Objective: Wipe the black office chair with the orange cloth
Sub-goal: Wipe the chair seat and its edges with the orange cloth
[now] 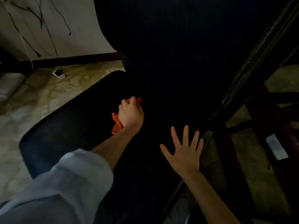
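The left hand [131, 113] grips the bunched, soft orange cloth [116, 124] against the black office chair [72, 126], on its matte, rounded seat. The right hand [184, 152] lies flat there, fingers spread.

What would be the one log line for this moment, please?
left hand: holds orange cloth against black office chair seat | right hand: open, fingers spread, over seat

Matt, finely woven black fabric on the black office chair [72, 126]. Soft, crumpled textile for the orange cloth [116, 125]. Glossy, mottled stone-look floor [48, 94]. Smooth pale cloth sleeve [64, 183]. Dull sheen along the dark rail [258, 50], right.
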`<state>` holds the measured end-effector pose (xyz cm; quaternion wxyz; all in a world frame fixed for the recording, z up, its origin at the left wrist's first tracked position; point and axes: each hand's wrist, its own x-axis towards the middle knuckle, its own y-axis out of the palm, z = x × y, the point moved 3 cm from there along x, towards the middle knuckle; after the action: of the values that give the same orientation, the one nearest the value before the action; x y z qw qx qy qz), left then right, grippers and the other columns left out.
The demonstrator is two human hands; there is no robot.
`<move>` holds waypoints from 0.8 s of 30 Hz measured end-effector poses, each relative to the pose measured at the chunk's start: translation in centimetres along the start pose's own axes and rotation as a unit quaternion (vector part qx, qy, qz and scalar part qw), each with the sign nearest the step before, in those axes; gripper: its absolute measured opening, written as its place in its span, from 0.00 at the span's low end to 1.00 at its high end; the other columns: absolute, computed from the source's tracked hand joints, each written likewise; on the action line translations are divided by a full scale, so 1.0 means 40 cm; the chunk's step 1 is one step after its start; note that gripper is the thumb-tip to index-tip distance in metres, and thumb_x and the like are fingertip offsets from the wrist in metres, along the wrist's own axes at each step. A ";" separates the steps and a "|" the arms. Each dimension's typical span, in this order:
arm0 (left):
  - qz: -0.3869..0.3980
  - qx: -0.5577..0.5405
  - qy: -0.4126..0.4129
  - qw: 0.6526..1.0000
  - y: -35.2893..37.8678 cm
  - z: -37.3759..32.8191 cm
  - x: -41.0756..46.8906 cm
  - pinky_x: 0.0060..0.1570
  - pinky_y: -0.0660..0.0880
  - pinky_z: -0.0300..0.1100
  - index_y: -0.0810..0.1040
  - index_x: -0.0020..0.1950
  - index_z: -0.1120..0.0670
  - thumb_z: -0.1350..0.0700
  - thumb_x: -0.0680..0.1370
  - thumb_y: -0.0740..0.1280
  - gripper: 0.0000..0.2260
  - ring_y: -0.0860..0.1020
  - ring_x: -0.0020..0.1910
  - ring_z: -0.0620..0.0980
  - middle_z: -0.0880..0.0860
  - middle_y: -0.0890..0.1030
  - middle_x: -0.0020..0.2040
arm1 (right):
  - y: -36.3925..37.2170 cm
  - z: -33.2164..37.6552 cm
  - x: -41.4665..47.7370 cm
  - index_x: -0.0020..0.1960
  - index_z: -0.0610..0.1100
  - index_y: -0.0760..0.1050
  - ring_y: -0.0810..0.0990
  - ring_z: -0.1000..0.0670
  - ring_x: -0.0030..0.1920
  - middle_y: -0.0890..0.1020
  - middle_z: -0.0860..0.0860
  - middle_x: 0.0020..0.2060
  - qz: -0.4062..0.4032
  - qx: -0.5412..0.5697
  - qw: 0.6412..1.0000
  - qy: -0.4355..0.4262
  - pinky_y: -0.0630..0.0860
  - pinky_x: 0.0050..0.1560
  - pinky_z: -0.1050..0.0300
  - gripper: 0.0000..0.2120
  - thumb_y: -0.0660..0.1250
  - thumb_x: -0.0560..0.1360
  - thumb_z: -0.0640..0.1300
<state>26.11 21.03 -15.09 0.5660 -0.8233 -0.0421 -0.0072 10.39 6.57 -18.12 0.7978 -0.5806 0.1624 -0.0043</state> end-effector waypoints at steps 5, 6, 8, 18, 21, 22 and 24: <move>-0.020 -0.035 0.135 0.990 0.051 -0.101 -0.084 0.40 0.73 0.49 0.76 0.61 0.54 0.55 0.75 0.67 0.15 0.76 0.47 0.62 0.60 0.76 0.51 | 0.000 0.001 0.007 0.63 0.57 0.17 0.30 0.36 0.72 0.25 0.50 0.67 0.013 -0.019 1.000 0.004 0.25 0.64 0.43 0.40 0.15 0.55 0.73; -0.015 -0.044 0.174 0.984 0.055 -0.103 -0.108 0.38 0.74 0.47 0.77 0.59 0.54 0.55 0.74 0.68 0.14 0.77 0.44 0.62 0.60 0.77 0.50 | -0.001 0.001 0.006 0.64 0.57 0.18 0.30 0.36 0.72 0.25 0.50 0.68 0.019 -0.025 1.000 0.004 0.25 0.64 0.43 0.41 0.15 0.56 0.74; 0.020 -0.054 0.244 0.968 0.053 -0.090 -0.146 0.40 0.75 0.47 0.78 0.59 0.50 0.52 0.74 0.67 0.13 0.78 0.44 0.60 0.58 0.79 0.51 | -0.009 0.003 0.003 0.67 0.57 0.20 0.30 0.36 0.72 0.27 0.48 0.71 0.035 -0.047 0.998 0.014 0.27 0.67 0.42 0.41 0.19 0.59 0.75; -0.035 -0.004 0.156 0.987 -0.085 0.247 -0.059 0.48 0.73 0.55 0.77 0.62 0.51 0.46 0.77 0.60 0.17 0.75 0.50 0.64 0.60 0.76 0.55 | -0.039 0.025 -0.006 0.74 0.56 0.28 0.31 0.37 0.73 0.30 0.45 0.74 0.082 -0.084 0.992 0.047 0.34 0.71 0.40 0.39 0.35 0.68 0.70; -0.035 0.006 0.036 0.999 -0.098 0.264 0.023 0.50 0.71 0.56 0.71 0.67 0.51 0.50 0.79 0.62 0.17 0.71 0.56 0.66 0.62 0.72 0.61 | -0.035 0.028 -0.004 0.74 0.56 0.28 0.30 0.36 0.72 0.29 0.45 0.73 0.083 -0.084 0.992 0.048 0.34 0.71 0.39 0.39 0.35 0.68 0.69; -0.034 0.007 0.012 0.999 -0.094 0.242 0.034 0.51 0.70 0.55 0.70 0.68 0.51 0.51 0.79 0.62 0.18 0.70 0.57 0.65 0.62 0.71 0.61 | -0.034 0.029 -0.002 0.73 0.56 0.27 0.30 0.36 0.72 0.29 0.45 0.73 0.083 -0.083 0.992 0.049 0.34 0.71 0.39 0.39 0.35 0.68 0.69; -0.043 -0.010 -0.025 0.999 -0.080 0.189 0.041 0.52 0.69 0.55 0.69 0.68 0.54 0.53 0.79 0.61 0.17 0.70 0.58 0.64 0.63 0.70 0.61 | -0.031 0.024 0.001 0.73 0.55 0.26 0.30 0.36 0.72 0.29 0.44 0.73 0.085 -0.086 0.991 0.048 0.34 0.71 0.38 0.39 0.34 0.68 0.70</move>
<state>27.21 29.32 -14.72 0.5556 -0.8263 -0.0921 -0.0112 10.93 7.06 -16.72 0.7335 -0.6305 0.2490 0.0494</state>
